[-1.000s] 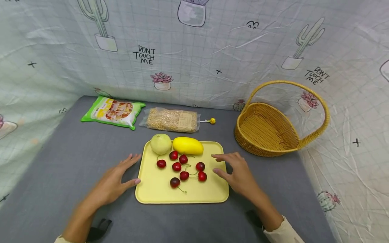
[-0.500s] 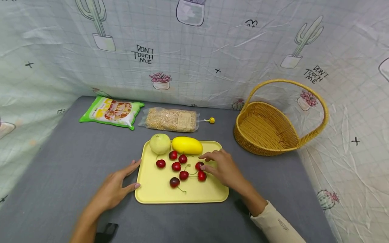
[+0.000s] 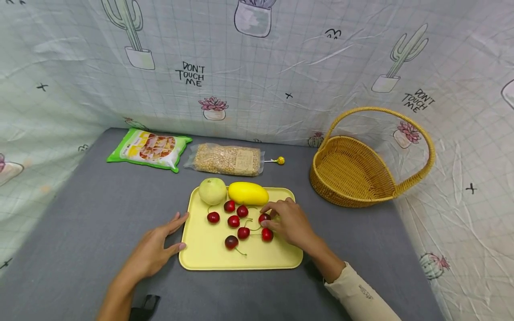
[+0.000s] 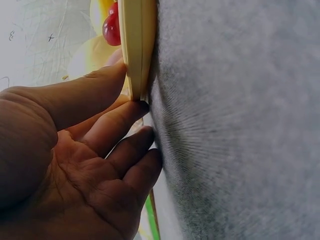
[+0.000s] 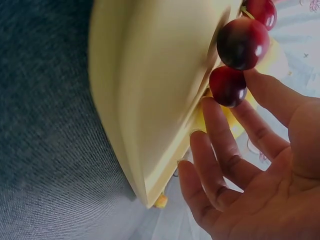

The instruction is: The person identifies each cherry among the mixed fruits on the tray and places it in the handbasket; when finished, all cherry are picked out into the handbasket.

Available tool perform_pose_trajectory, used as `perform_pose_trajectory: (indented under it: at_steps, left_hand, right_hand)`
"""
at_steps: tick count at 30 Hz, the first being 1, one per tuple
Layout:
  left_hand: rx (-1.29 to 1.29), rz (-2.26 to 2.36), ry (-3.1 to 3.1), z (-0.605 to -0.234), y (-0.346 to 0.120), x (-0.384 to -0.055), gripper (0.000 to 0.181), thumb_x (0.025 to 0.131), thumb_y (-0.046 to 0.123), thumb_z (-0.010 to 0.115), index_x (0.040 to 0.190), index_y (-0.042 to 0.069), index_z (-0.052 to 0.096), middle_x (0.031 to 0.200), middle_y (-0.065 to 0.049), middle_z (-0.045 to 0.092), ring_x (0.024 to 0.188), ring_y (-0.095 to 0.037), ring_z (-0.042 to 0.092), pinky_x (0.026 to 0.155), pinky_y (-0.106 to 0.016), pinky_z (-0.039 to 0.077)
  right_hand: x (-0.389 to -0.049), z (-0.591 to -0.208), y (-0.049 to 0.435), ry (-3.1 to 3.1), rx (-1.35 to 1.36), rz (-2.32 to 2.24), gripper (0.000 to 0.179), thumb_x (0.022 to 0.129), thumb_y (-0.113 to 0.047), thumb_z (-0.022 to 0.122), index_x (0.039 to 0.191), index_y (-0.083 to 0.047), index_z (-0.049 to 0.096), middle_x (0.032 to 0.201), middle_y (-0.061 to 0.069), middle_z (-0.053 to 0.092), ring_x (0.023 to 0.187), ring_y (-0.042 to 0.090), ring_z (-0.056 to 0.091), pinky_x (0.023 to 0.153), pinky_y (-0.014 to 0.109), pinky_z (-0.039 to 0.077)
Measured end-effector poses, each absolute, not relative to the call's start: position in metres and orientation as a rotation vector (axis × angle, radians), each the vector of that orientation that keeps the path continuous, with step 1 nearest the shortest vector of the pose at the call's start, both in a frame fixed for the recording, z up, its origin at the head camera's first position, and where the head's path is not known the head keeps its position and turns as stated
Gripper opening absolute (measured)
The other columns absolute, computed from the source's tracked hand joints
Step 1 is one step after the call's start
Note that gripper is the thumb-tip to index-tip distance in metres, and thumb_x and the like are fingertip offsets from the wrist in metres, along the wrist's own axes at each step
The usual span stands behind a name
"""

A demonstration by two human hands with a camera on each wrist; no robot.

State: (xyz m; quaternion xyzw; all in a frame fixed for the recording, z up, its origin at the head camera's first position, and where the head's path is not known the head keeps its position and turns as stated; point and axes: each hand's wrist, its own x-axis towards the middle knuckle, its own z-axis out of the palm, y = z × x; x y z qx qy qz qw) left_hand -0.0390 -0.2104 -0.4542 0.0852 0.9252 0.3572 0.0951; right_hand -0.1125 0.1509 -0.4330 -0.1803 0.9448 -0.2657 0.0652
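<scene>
My right hand (image 3: 290, 223) reaches over the right part of the yellow tray (image 3: 205, 256), with thumb and fingertips at both sides of a dark red cherry (image 5: 227, 86); it pinches that cherry low over the tray. A second cherry (image 3: 267, 235) lies right beside the thumb. Several more cherries with green stems, such as one dark cherry (image 3: 231, 242), are spread across the tray's middle. At the tray's left edge, my left hand (image 3: 154, 249) touches the rim with thumb and index finger, its fingers fairly straight. In the left wrist view the thumb (image 4: 95, 92) rests against the rim.
A round pale green fruit (image 3: 212, 191) and a yellow oblong fruit (image 3: 248, 193) sit along the tray's back edge. Behind it lie a green-white packet (image 3: 149, 149), a clear bag of grains (image 3: 225, 159) and a yellow lollipop (image 3: 280, 160). A wicker basket (image 3: 353, 169) stands back right.
My right hand has moved left from the tray's right edge to the dark cherry, and its fingers have closed in around it. My left hand has come up against the tray's left rim.
</scene>
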Motion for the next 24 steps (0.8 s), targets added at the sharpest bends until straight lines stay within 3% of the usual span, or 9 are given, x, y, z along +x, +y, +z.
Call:
perform_pose_trajectory:
  at_steps: [5,17,24]
  left_hand:
    - [0.241,1.051,2.745,-0.454,-0.21,-0.039,0.081,0.091,0.012,0.083,0.163,0.015,0.046,0.162,-0.027,0.042,0.149,-0.05,0.043,0.111,-0.071,0.045]
    - [0.249,1.056,2.758,-0.454,-0.21,-0.037,0.08,0.091,0.01,0.083,0.162,0.014,0.047,0.161,-0.028,0.043,0.148,-0.051,0.045,0.111,-0.071,0.044]
    - [0.27,1.058,2.761,-0.455,-0.21,-0.037,0.079,0.092,0.011,0.082,0.162,0.013,0.046,0.161,-0.029,0.043,0.149,-0.05,0.044,0.112,-0.071,0.044]
  right_hand:
    - [-0.114,-0.43,0.154,2.849,-0.568,-0.898,0.023,0.089,-0.023,0.088,0.11,-0.02,0.081,0.092,-0.001,0.075,0.094,0.021,0.057,0.081,0.036,0.046]
    - [-0.123,-0.41,0.178,2.938,-0.62,-1.032,0.028,0.092,-0.023,0.085,0.119,-0.019,0.078,0.1,0.001,0.076,0.098,0.027,0.061,0.086,0.04,0.046]
    - [-0.131,-0.393,0.194,3.014,-0.583,-1.035,0.029,0.093,-0.022,0.084,0.121,-0.017,0.077,0.105,0.003,0.075,0.1,0.026,0.063,0.09,0.043,0.055]
